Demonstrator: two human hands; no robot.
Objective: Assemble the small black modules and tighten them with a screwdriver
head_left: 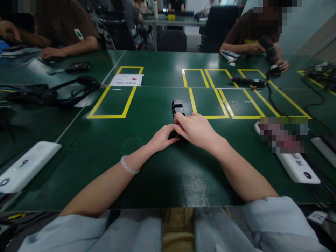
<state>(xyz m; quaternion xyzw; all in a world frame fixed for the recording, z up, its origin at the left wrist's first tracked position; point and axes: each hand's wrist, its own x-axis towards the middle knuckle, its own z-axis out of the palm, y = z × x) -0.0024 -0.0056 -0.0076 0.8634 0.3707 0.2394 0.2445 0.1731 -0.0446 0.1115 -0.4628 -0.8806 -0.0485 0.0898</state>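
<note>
Black part [179, 110] points lengthwise forward, beyond the right hand [201, 131].

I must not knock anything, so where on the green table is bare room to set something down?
Bare: the green table between the left white object and left hand; inside the left yellow outline, at its near end, away from its white paper. Crowded: far left, black bundle; right edge, dark cords.

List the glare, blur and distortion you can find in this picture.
Head view: a pale sheen on the green table below the right hand; head view: soft, dim background chair; head view: apparent wide-angle stretching of the white case at far left.
</note>
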